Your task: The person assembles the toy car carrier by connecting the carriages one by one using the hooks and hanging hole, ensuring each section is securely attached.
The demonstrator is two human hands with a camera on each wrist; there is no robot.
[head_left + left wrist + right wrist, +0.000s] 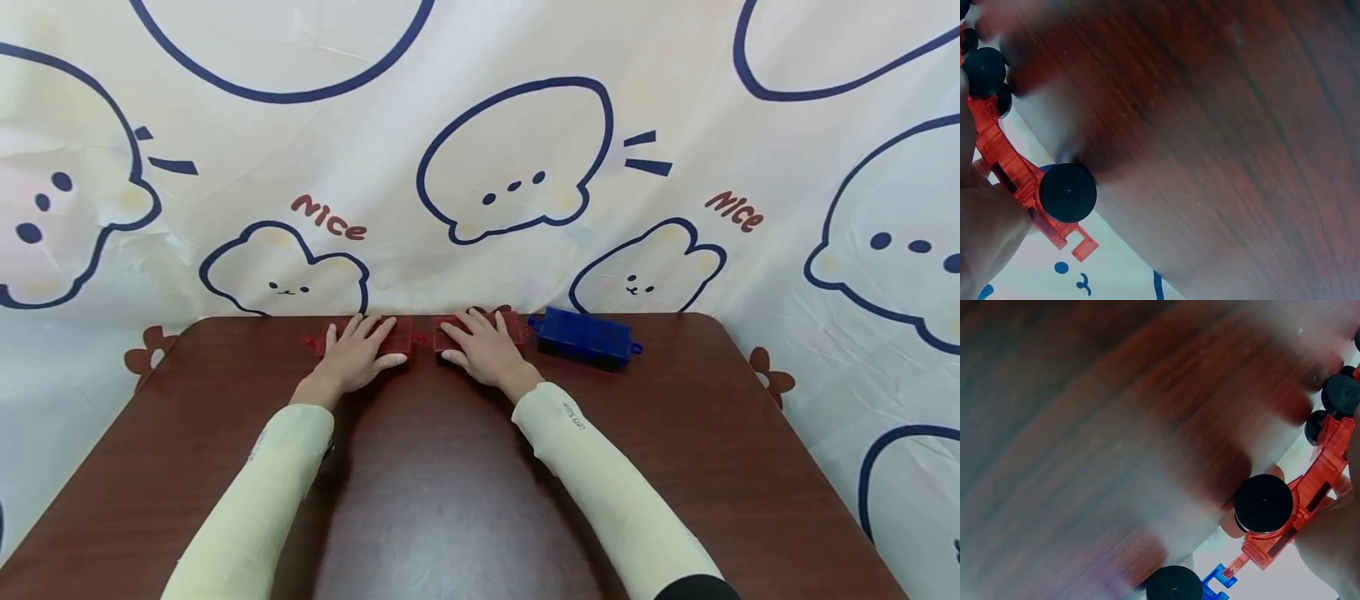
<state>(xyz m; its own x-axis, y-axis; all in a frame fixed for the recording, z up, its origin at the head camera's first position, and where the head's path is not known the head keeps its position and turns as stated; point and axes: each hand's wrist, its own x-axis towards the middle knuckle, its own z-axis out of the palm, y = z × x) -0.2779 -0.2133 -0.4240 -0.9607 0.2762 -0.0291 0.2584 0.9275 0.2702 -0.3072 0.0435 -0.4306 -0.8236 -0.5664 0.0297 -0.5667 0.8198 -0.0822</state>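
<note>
Red toy train cars look light, stiff, kinda slick; grab the sides. Left hand and right hand each hold one.

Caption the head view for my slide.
The left hand holds one red wagon, the right hand a second red wagon, with a blue wagon at right on the dark table.

Red "Nice" twice on backdrop; small "Let's Slim" on right sleeve, blurred.
</note>
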